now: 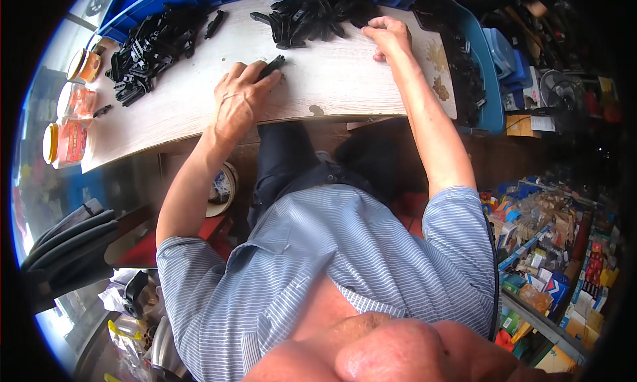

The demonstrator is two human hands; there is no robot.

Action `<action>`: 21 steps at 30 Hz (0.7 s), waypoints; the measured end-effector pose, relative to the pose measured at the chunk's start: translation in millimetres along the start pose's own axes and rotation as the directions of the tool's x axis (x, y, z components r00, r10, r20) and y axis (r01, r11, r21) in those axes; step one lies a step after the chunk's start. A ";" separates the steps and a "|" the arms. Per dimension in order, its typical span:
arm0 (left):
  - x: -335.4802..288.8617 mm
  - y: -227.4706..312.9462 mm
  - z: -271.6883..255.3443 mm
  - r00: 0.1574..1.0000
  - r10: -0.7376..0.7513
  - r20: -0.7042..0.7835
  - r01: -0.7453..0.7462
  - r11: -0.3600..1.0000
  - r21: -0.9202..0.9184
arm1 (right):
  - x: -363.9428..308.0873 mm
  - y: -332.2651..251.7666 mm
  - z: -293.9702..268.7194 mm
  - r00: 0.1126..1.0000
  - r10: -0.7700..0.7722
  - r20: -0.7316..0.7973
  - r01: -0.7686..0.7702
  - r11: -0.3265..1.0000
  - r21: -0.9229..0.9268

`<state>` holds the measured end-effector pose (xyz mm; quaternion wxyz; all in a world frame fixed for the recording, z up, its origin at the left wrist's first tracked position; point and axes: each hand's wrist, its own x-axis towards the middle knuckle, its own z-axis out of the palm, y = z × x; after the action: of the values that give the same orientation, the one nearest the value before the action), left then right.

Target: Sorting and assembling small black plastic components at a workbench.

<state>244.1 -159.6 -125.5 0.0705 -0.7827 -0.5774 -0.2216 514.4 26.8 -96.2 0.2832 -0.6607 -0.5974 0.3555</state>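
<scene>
My left hand [240, 97] rests on the pale wooden table near its front edge. Its fingers are closed round a slim black plastic part [273, 65], whose far end sticks out past the thumb and forefinger. Farther right, my right hand [390, 37] is at the right edge of a pile of black plastic parts [312, 14]. Its fingers are bent, with the thumb apart from them, and no part shows between them. A second heap of similar black parts [146, 54] lies on the left of the table, with a loose black part [214, 24] beside it.
Blue plastic bins [172, 4] line the table's far edge. Several clear jars [70, 143] stand along the left side. A teal tub [491, 83] with dark pieces is at the right end. Brown stains mark the tabletop [332, 77]. Crowded shelves [551, 249] stand at the lower right.
</scene>
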 end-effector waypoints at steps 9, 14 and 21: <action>9.1 8.5 -5.1 0.945 -0.066 -0.320 0.028 0.992 -0.120 | 0.5 16.0 -6.5 0.998 0.059 -0.010 -0.058 0.993 0.102; 11.7 39.1 -1.2 0.860 -0.473 -0.194 0.189 0.647 -0.739 | -20.9 12.6 -10.3 0.988 0.023 0.151 -0.088 0.896 0.436; 48.4 63.9 25.2 0.793 -0.525 0.309 0.273 -0.148 -0.951 | -87.2 -7.3 36.9 0.880 -0.238 0.412 -0.106 0.746 0.658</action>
<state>322.0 -128.9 -117.9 -0.5118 -0.3565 -0.4548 -0.6357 477.3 -60.5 -100.6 0.3580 -0.3876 -0.5058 0.6825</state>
